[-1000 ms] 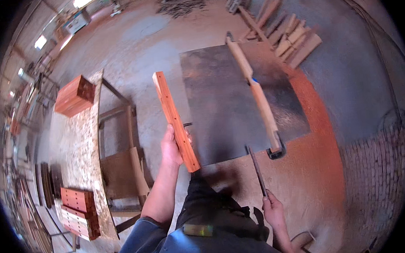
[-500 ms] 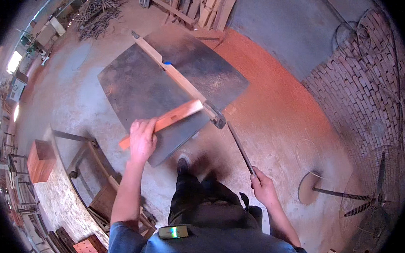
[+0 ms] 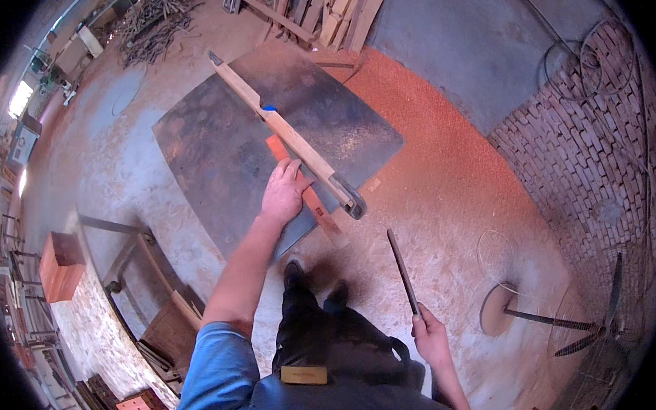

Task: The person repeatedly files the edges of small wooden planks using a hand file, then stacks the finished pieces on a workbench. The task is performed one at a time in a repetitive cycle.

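My left hand (image 3: 283, 191) grips a reddish-brown wooden strip (image 3: 314, 203) near its middle, over the near part of a dark, stained metal tabletop (image 3: 205, 156). The strip lies nearly in line with a long pale wooden bar (image 3: 299, 139), close to its left side; whether they touch I cannot tell. That bar crosses the tabletop, with dark metal ends and a blue spot in a notch. Lower right, my right hand (image 3: 430, 332) is closed around one end of a thin dark rod (image 3: 402, 270), whose other end points toward the near end of the bar.
Orange sawdust (image 3: 427, 101) covers the floor beyond the table's right side. A bench (image 3: 99, 324) with a reddish wood block (image 3: 63, 266) stands at left. At right are a fan (image 3: 606, 331) and a brick surface (image 3: 565, 145). Boards (image 3: 346, 16) lean at the back.
My left hand has moved forward and right, turning the wooden strip from slanting across to lying along the pale bar. My right hand has lowered slightly, drawing the rod away from the bar's end.
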Available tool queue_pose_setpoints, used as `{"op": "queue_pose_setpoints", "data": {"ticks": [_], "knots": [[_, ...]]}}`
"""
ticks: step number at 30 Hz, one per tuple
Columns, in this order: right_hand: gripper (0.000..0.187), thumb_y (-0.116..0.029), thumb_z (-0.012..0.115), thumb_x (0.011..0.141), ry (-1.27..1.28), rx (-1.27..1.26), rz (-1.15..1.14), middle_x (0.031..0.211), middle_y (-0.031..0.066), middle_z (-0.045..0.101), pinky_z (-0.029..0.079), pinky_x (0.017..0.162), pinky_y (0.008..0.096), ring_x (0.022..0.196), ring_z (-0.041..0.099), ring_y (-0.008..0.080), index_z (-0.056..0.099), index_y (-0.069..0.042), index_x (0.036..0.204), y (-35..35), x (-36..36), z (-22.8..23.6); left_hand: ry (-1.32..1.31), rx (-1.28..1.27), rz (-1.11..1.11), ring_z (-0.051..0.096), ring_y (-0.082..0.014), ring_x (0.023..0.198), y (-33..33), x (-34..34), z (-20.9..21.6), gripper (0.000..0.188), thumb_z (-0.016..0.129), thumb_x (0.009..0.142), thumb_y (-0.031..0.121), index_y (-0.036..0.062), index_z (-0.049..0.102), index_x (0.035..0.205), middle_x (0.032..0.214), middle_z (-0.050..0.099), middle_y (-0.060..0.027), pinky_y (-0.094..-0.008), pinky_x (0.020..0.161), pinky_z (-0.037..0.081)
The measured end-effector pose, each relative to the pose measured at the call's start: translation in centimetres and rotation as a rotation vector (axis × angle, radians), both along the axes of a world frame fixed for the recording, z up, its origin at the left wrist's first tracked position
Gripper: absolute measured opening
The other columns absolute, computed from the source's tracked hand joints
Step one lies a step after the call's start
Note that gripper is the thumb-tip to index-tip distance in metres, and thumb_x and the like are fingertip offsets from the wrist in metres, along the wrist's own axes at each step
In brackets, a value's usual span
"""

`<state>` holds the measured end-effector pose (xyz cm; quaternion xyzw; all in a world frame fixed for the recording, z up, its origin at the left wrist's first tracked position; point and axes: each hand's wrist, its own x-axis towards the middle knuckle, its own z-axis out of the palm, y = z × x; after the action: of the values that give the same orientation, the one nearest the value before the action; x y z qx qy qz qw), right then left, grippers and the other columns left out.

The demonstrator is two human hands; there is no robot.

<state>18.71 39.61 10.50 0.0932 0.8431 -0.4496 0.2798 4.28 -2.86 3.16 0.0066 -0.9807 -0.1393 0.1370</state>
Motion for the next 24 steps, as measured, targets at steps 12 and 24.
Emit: {"op": "queue_pose_setpoints", "data": {"ticks": [12, 24], "knots": [[0.044, -0.020, 0.053, 0.100, 0.101, 0.019, 0.242, 0.079, 0.0109, 0.061, 0.051, 0.073, 0.0312, 0.074, 0.060, 0.0173, 0.051, -0.001, 0.139, -0.9, -1.1, 0.9, -0.344, 0.583, 0.590, 0.061, -0.0517, 0.099, 4.5, -3.4, -2.4, 0.048, 0.046, 0.094, 0.031, -0.0065, 0.042, 0.124, 0.103, 0.063, -0.0373, -0.0553, 0.089, 0.047], [0.042, -0.022, 0.054, 0.098, 0.108, 0.074, 0.419, 0.094, 0.0323, 0.065, 0.052, 0.079, 0.0512, 0.091, 0.064, 0.0478, 0.052, -0.007, 0.138, -4.1, -6.3, 1.4, -0.381, 0.612, 0.638, 0.061, -0.0501, 0.104, 4.2, -3.8, -1.8, 0.066, 0.043, 0.097, 0.032, -0.0116, 0.027, 0.143, 0.108, 0.061, -0.0385, -0.0530, 0.092, 0.047]]}}
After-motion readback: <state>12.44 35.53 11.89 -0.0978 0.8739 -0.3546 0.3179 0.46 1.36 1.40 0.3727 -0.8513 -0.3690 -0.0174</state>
